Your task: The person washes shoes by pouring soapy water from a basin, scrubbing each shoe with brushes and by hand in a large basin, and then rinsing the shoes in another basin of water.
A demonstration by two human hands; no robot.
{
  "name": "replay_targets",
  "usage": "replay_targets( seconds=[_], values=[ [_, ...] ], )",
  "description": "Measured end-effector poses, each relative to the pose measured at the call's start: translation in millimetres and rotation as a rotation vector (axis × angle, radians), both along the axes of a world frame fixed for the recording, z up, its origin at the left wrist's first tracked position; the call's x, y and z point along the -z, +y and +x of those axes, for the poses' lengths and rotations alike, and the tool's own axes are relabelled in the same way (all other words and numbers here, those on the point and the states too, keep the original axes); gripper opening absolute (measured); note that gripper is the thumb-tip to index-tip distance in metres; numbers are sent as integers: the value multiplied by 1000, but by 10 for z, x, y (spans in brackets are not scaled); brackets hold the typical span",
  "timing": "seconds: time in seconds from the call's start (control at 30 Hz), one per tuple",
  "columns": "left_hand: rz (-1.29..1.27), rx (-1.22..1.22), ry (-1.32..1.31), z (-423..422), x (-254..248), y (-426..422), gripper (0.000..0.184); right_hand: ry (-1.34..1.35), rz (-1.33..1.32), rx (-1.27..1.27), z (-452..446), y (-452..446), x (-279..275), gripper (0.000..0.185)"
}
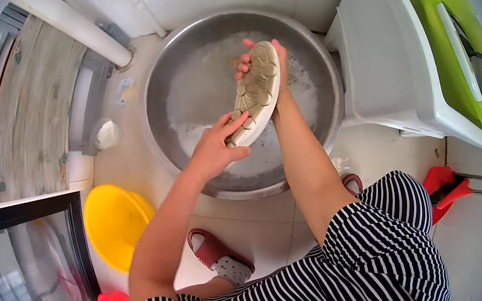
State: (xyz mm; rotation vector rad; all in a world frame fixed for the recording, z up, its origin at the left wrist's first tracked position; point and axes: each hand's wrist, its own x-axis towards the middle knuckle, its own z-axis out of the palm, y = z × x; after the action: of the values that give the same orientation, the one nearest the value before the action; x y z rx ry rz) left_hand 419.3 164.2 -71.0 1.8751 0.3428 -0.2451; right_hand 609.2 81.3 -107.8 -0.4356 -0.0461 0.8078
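A shoe (pixel 257 86) with a white rim and a patterned tan sole is held over a large metal basin (pixel 172 153), its sole turned up toward me. At the near end, my left hand (pixel 215 148) grips it, thumb on the white edge and fingers over the sole. My right hand (pixel 281 66) wraps around the far end from underneath; its fingertips show at the left side and the rest is partly hidden behind the shoe. Cloudy, sudsy water (pixel 195 94) lies in the basin below.
At the left are a yellow bucket (pixel 114 227), a wooden board (pixel 34 109) and a dark-framed glass door (pixel 24 272). A white washstand (pixel 388 53) holding a green basin (pixel 442 50) stands right. A red dustpan (pixel 445 192) lies lower right. My slippered foot (pixel 217 254) is near the basin.
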Motion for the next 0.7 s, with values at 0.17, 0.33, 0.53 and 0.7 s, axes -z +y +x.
replay_targets(
  seconds=[0.17, 0.33, 0.53, 0.7],
  values=[
    [204, 127, 114, -91, -319, 148, 76, 171, -188, 18, -110, 146, 164, 50],
    [408, 198, 154, -202, -266, 279, 75, 241, -372, 157, -271, 254, 298, 46],
    [350, 275, 141, -218, -42, 320, 74, 233, -394, 177, -303, 151, 627, 42],
    [214, 249, 191, -192, -164, 265, 76, 309, -272, 94, -254, 47, 649, 44]
  ],
)
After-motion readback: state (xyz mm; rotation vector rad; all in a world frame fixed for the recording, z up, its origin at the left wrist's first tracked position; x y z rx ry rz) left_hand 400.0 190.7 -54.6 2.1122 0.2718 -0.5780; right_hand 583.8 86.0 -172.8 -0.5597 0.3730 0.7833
